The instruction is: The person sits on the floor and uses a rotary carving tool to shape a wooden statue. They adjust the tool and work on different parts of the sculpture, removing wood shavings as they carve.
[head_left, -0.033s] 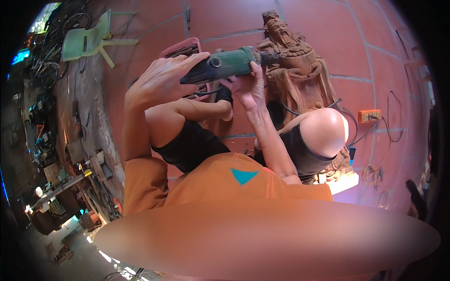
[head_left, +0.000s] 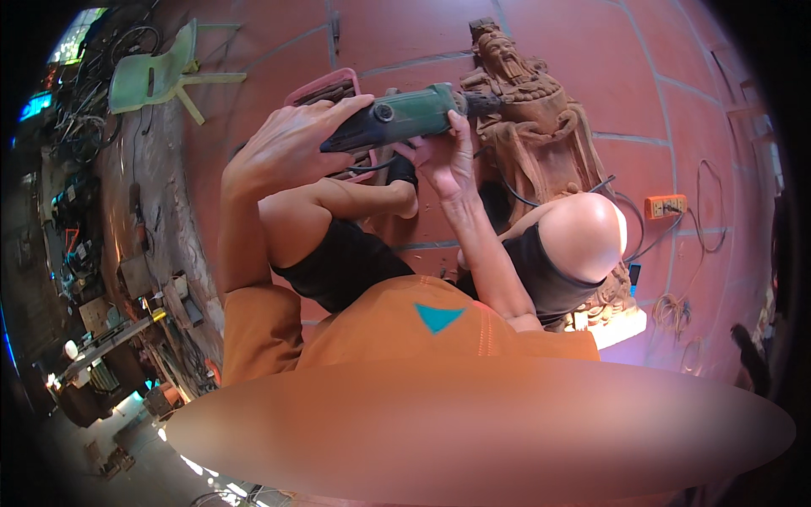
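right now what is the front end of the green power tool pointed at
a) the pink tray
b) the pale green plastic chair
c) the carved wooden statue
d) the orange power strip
c: the green power tool, gripped by the left hand at its rear and the right hand near its front, has its nose against the carved wooden statue; the chair, strip and tray lie elsewhere on the red tiled floor.

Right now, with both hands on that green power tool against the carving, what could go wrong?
1. The tool's cord hangs slack under the green power tool, close to the right hand; it could snag.
2. The tool's tip is at the wooden statue, near the face; a slip might gouge the detail.
3. The left hand grips only the rear, and the bare knee sits close below, so a kickback may hit skin.
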A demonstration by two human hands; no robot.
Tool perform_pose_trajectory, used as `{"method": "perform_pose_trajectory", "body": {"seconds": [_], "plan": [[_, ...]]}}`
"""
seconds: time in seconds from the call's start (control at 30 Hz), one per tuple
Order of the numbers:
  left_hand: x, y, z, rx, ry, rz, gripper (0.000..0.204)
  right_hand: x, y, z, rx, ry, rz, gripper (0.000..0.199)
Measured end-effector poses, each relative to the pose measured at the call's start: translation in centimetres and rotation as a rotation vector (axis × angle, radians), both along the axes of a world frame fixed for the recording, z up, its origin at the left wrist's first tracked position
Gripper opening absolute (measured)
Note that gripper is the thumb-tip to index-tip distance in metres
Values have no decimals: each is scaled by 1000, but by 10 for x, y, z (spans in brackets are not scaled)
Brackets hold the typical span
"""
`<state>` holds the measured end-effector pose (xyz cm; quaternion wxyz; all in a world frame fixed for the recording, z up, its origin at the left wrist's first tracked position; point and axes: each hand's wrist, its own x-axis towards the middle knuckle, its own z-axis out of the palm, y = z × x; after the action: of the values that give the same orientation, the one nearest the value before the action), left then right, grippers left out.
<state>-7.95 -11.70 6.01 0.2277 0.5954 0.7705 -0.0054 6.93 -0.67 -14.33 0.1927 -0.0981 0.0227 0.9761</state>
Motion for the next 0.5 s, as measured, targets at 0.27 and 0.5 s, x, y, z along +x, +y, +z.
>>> {"method": "perform_pose_trajectory", "body": {"seconds": [0.27, 0.5], "plan": [[-8, 2, -7, 23, 2, 0, 85, -8, 5, -11, -13, -9, 4, 59], [-9, 1, -8, 62, 12, -44, 81, -7, 4, -9, -24, 32, 11, 60]]}}
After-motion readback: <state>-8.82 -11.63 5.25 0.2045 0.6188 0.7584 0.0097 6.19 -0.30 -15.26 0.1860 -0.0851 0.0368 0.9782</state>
